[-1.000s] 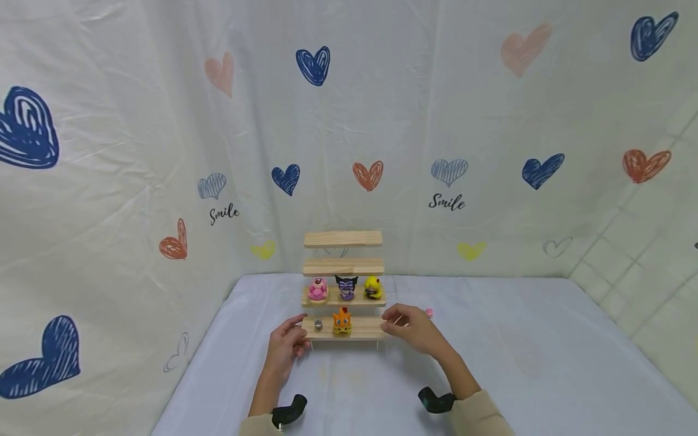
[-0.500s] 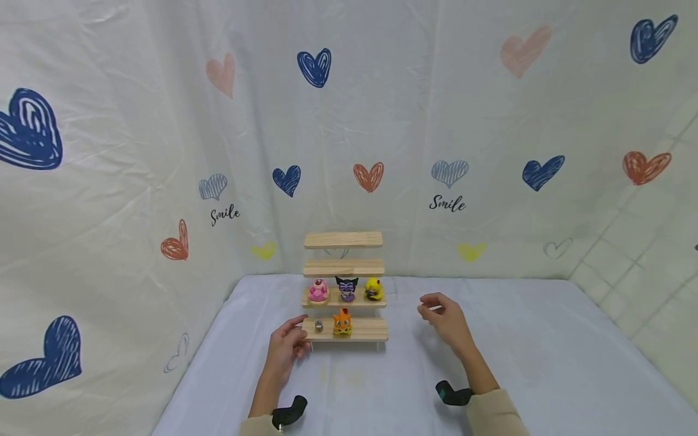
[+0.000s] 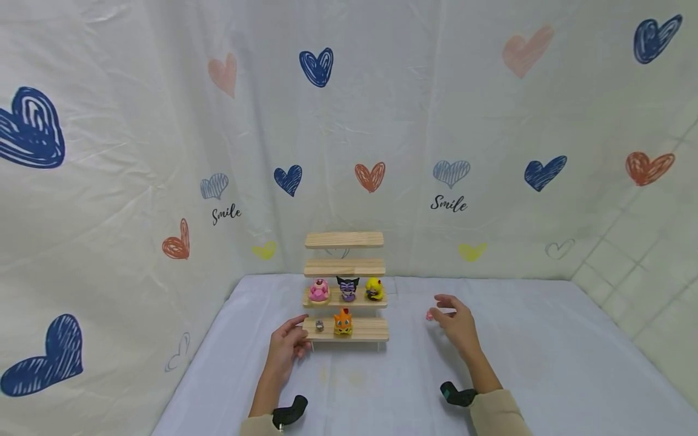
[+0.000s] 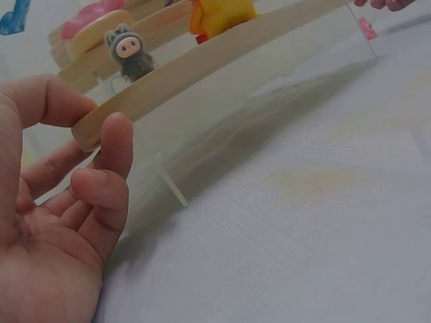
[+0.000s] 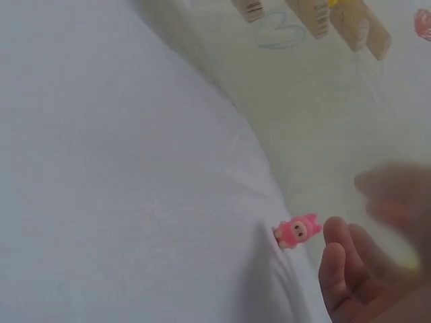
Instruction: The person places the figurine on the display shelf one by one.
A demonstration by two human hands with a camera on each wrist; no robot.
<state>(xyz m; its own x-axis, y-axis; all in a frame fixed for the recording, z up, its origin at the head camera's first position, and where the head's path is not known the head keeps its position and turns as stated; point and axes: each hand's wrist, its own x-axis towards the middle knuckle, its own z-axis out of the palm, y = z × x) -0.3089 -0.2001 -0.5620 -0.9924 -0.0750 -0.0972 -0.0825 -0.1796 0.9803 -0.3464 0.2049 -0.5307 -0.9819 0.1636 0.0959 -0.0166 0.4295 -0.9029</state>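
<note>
A tiered wooden display stand [image 3: 371, 329] stands on the white cloth. My left hand [image 3: 285, 344] holds the left end of its lowest board, with fingers on both sides of the edge in the left wrist view. On that board are a small grey figurine [image 4: 133, 55] with a pale face and an orange figurine [image 3: 343, 323]. To the right of the stand, my right hand [image 3: 458, 325] reaches beside a small pink eared figurine [image 5: 296, 232] that stands on the cloth. The right wrist view shows its fingers parted, just short of the figurine; part of the hand is blurred.
The second tier carries a pink figurine [image 3: 319, 291], a purple-and-black figurine [image 3: 348, 290] and a yellow figurine [image 3: 374, 289]. Bare wooden boards [image 3: 345, 240] rise above. A heart-printed curtain [image 3: 403, 212] hangs behind the cloth-covered table [image 3: 523, 351].
My right hand has left the right end of the lowest board and moved right to the small pink figurine. The left hand stays at the board's left end.
</note>
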